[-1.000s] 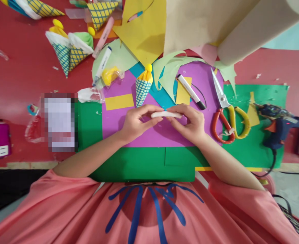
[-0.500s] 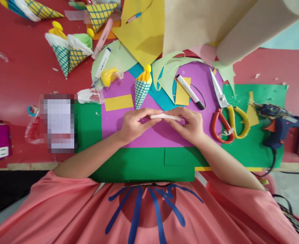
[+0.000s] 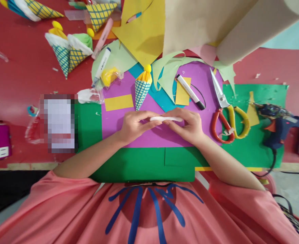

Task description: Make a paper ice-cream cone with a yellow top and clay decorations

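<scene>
Between my two hands is a thin white strip of soft modelling clay, held level above the purple sheet. My left hand pinches its left part between thumb and fingers. With thumb and fingertips closed, my right hand grips the strip's middle and right part. Just beyond my left hand lies a small paper ice-cream cone with a blue grid pattern, yellow filling and a yellow ball on top. A yellow paper strip lies to its left.
Red-and-yellow-handled scissors and a glue gun lie at right. A black-capped marker rests on yellow paper. Clay packets and finished cones are at left. A large cardboard tube stands back right.
The white clay strip looks straighter and flatter, and extends slightly further right. Both hands have barely shifted; the things on the table have stayed in place.
</scene>
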`<control>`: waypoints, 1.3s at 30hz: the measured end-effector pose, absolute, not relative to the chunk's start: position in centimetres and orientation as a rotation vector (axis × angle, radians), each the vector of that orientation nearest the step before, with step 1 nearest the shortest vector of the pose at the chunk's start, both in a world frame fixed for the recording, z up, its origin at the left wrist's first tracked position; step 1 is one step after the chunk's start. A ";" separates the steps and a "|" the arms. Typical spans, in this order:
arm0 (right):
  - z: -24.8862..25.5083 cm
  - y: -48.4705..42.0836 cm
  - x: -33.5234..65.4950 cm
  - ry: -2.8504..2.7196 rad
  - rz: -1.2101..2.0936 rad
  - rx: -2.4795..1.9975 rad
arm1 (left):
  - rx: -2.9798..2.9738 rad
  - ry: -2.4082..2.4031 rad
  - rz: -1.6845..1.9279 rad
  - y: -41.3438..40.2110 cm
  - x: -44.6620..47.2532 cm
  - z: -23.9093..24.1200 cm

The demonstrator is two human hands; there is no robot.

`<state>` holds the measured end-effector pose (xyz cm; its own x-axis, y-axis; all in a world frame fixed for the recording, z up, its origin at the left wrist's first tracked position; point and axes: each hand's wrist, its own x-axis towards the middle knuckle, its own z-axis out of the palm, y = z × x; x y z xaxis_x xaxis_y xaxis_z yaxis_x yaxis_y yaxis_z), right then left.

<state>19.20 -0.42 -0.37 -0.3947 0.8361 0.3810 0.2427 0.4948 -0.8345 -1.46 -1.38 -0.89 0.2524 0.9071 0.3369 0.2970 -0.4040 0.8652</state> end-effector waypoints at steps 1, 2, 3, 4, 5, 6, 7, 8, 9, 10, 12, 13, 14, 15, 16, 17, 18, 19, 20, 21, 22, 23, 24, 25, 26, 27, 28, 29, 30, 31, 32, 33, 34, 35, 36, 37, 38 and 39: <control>-0.4 -0.5 19.2 -1.890 0.885 -0.909 | 1.833 1.096 1.134 -1.4 -1.5 -1.0; -0.4 -0.5 19.2 -1.880 0.881 -0.923 | 1.822 1.093 1.128 -1.4 -1.5 -1.0; -0.4 -0.5 19.2 -1.865 0.875 -0.932 | 1.820 1.088 1.137 -1.4 -1.5 -1.1; -0.5 -0.5 19.3 -1.853 0.870 -0.936 | 1.829 1.079 1.160 -1.4 -1.4 -1.2; -0.5 -0.5 19.3 -1.843 0.864 -0.935 | 1.850 1.073 1.188 -1.4 -1.4 -1.3; -0.5 -0.4 19.3 -1.837 0.858 -0.936 | 1.878 1.071 1.212 -1.3 -1.3 -1.3; -0.6 -0.4 19.3 -1.832 0.856 -0.938 | 1.907 1.072 1.232 -1.3 -1.3 -1.3; -0.6 -0.4 19.3 -1.832 0.859 -0.937 | 1.932 1.074 1.248 -1.3 -1.2 -1.3; -0.7 -0.3 19.3 -1.837 0.870 -0.932 | 1.947 1.076 1.257 -1.3 -1.2 -1.3; -0.7 -0.3 19.3 -1.845 0.885 -0.927 | 1.951 1.080 1.262 -1.3 -1.2 -1.2; -0.8 -0.3 19.3 -1.865 0.913 -0.916 | 1.940 1.083 1.283 -1.3 -1.1 -1.1; -0.8 -0.2 19.3 -1.871 0.917 -0.913 | 1.936 1.087 1.295 -1.3 -1.1 -1.0; -0.8 -0.2 19.3 -1.872 0.911 -0.914 | 1.933 1.096 1.301 -1.4 -1.1 -1.0; -0.7 -0.2 19.2 -1.865 0.899 -0.914 | 1.932 1.103 1.308 -1.4 -1.1 -0.9; -0.7 -0.2 19.2 -1.853 0.883 -0.906 | 1.933 1.107 1.314 -1.4 -1.1 -0.9; -0.7 -0.2 19.1 -1.837 0.869 -0.891 | 1.934 1.105 1.318 -1.4 -1.1 -0.9; -0.7 -0.2 19.1 -1.821 0.858 -0.876 | 1.934 1.100 1.323 -1.4 -1.1 -0.9; -0.7 -0.1 19.1 -1.808 0.851 -0.864 | 1.934 1.095 1.330 -1.4 -1.1 -0.8; -0.7 -0.1 19.1 -1.800 0.850 -0.860 | 1.934 1.092 1.336 -1.4 -1.1 -0.8; -0.8 -0.1 19.1 -1.798 0.853 -0.864 | 1.932 1.092 1.339 -1.4 -1.2 -0.8; -0.8 -0.1 19.1 -1.802 0.857 -0.874 | 1.924 1.097 1.337 -1.4 -1.2 -0.8; -0.8 -0.1 19.1 -1.811 0.859 -0.885 | 1.908 1.102 1.332 -1.4 -1.3 -0.8; -0.8 -0.1 19.2 -1.821 0.859 -0.892 | 1.886 1.110 1.319 -1.5 -1.3 -0.8; -0.8 -0.1 19.2 -1.830 0.858 -0.893 | 1.860 1.116 1.294 -1.5 -1.4 -0.8; -0.8 -0.1 19.2 -1.836 0.857 -0.896 | 1.827 1.121 1.264 -1.5 -1.5 -0.9; -0.8 -0.1 19.2 -1.838 0.855 -0.899 | 1.791 1.124 1.225 -1.5 -1.5 -1.0; -0.8 -0.1 19.2 -1.838 0.855 -0.906 | 1.757 1.122 1.181 -1.5 -1.6 -1.2; -0.7 -0.1 19.2 -1.837 0.856 -0.918 | 1.730 1.113 1.137 -1.5 -1.6 -1.3; -0.7 -0.1 19.2 -1.836 0.856 -0.932 | 1.716 1.104 1.107 -1.5 -1.6 -1.4; -0.7 -0.1 19.2 -1.838 0.852 -0.946 | 1.720 1.095 1.091 -1.5 -1.6 -1.5; -0.7 -0.1 19.2 -1.842 0.848 -0.961 | 1.737 1.092 1.089 -1.5 -1.5 -1.5; -0.7 -0.1 19.2 -1.846 0.841 -0.972 | 1.762 1.091 1.102 -1.4 -1.5 -1.6; -0.7 -0.1 19.2 -1.849 0.834 -0.982 | 1.787 1.094 1.129 -1.4 -1.5 -1.6; -0.7 -0.1 19.2 -1.850 0.829 -0.984 | 1.808 1.098 1.153 -1.3 -1.4 -1.5; -0.7 -0.1 19.2 -1.850 0.827 -0.977 | 1.822 1.102 1.171 -1.3 -1.4 -1.5; -0.7 -0.1 19.2 -1.850 0.828 -0.964 | 1.830 1.104 1.184 -1.2 -1.4 -1.4; -0.7 -0.2 19.2 -1.850 0.831 -0.948 | 1.834 1.106 1.198 -1.2 -1.3 -1.3; -0.7 -0.2 19.2 -1.849 0.833 -0.934 | 1.838 1.110 1.207 -1.2 -1.3 -1.3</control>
<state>19.23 -0.16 -0.67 -0.3322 0.8536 0.4012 0.2648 0.4927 -0.8290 -1.33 -1.18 -1.29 0.2118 0.9057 0.3672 0.2906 -0.4171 0.8612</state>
